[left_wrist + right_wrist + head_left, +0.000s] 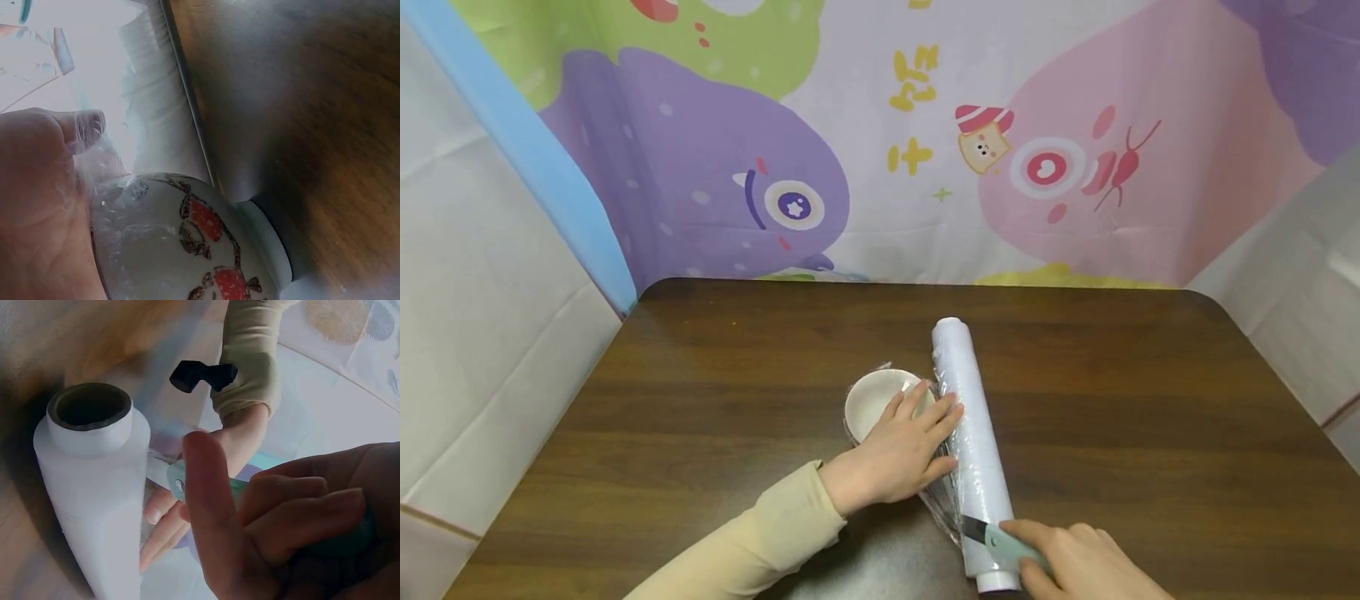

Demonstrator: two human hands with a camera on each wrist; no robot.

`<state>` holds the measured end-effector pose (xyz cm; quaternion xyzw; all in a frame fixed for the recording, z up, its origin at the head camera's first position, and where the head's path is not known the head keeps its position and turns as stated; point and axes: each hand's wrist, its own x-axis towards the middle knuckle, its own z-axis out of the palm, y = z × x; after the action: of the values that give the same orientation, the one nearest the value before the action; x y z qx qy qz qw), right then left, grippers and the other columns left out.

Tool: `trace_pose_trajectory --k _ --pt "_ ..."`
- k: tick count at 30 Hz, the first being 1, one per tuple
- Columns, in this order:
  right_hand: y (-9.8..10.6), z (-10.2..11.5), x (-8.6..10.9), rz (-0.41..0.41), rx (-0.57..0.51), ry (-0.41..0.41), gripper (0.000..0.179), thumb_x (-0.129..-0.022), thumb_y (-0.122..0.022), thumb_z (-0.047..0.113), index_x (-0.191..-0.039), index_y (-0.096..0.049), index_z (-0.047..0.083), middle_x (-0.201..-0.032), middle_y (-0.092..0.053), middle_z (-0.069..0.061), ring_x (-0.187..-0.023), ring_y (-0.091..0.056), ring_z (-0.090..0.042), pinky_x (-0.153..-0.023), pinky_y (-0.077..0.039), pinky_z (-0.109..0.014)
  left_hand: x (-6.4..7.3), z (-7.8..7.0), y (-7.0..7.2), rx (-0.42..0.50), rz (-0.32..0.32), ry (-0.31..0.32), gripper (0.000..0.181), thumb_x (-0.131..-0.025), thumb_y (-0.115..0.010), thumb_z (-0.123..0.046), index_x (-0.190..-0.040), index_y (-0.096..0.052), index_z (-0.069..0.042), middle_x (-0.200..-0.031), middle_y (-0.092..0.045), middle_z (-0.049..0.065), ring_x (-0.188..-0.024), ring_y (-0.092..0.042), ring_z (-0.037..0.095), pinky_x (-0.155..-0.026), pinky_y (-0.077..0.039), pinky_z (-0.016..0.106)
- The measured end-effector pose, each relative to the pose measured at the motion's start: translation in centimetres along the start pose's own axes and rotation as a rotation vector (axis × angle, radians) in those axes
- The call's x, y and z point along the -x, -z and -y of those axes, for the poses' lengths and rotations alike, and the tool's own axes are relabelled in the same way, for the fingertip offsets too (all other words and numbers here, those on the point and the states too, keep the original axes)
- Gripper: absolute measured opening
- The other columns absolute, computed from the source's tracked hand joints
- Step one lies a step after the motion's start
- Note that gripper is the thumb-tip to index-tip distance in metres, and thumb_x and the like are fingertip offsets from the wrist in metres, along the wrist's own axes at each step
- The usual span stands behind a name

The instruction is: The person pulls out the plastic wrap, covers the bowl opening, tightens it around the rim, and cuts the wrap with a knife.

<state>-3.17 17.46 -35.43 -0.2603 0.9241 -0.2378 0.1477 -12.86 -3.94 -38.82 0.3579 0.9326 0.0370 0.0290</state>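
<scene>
A long white roll of cling film (977,433) lies on the table, slanting toward the front. Just left of it stands a white bowl (868,404), with clear film (942,504) stretched around it to the roll. Red and dark patterns on the bowl (156,250) show in the left wrist view. My left hand (898,454) rests with spread fingers across the bowl's right rim, fingertips against the roll. My right hand (1086,562) grips a knife (1011,546) by its mint-green handle; the blade lies over the roll's near end, at the film's edge.
A dark wooden table (722,358) with rounded back corners carries everything. Behind it hangs a cartoon-printed cloth (880,200), and pale panels (490,317) flank the left side. In the right wrist view a small black object (203,375) appears beside the left sleeve.
</scene>
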Motion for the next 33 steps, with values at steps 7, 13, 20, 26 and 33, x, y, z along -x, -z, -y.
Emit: trace_pose_trajectory --k 7,13,20,26,33 --pt "-0.2 0.0 0.7 0.014 0.006 -0.049 0.032 -0.079 -0.056 0.011 -0.108 -0.062 0.0 -0.054 -0.035 0.014 -0.041 -0.026 0.003 -0.037 -0.026 -0.018 0.1 0.0 -0.1 0.01 -0.011 -0.005 0.059 -0.094 -0.04 -0.045 -0.144 -0.027 -0.016 -0.148 -0.028 0.003 -0.137 -0.016 0.034 -0.107 -0.021 0.05" --pt "-0.9 -0.1 1.2 -0.001 0.022 -0.113 0.033 -0.077 -0.056 0.011 -0.108 -0.062 0.004 -0.055 -0.038 0.014 -0.041 -0.027 0.002 -0.038 -0.027 -0.019 0.1 0.0 -0.2 0.01 -0.01 -0.005 0.059 -0.094 -0.04 -0.045 -0.144 -0.026 -0.017 -0.148 -0.027 0.002 -0.137 -0.016 0.033 -0.108 -0.021 0.05" --pt "-1.2 -0.5 1.8 0.037 0.068 -0.132 0.031 -0.08 -0.058 0.013 -0.109 -0.062 0.005 -0.054 -0.03 0.014 -0.043 -0.025 0.001 -0.041 -0.027 -0.019 0.0 0.0 -0.1 -0.009 -0.002 -0.001 0.059 -0.094 -0.04 -0.045 -0.144 -0.025 -0.018 -0.149 -0.026 0.001 -0.138 -0.015 0.033 -0.108 -0.021 0.049" --pt "-1.6 -0.9 2.2 0.002 0.118 -0.116 0.03 -0.082 -0.059 0.019 -0.11 -0.061 0.01 -0.055 -0.037 0.015 -0.045 -0.031 0.001 -0.043 -0.029 -0.021 0.1 0.0 0.0 -0.007 0.002 0.008 0.059 -0.094 -0.039 -0.044 -0.145 -0.024 -0.019 -0.149 -0.026 0.001 -0.138 -0.014 0.033 -0.108 -0.02 0.049" --pt "-2.1 -1.1 2.6 -0.012 0.127 -0.157 0.034 -0.081 -0.06 0.028 -0.111 -0.06 0.013 -0.057 -0.045 0.014 -0.048 -0.035 0.001 -0.043 -0.029 -0.022 0.0 0.0 -0.2 -0.01 0.0 0.008 0.059 -0.094 -0.039 -0.044 -0.145 -0.024 -0.019 -0.149 -0.025 0.0 -0.138 -0.014 0.033 -0.108 -0.02 0.049"
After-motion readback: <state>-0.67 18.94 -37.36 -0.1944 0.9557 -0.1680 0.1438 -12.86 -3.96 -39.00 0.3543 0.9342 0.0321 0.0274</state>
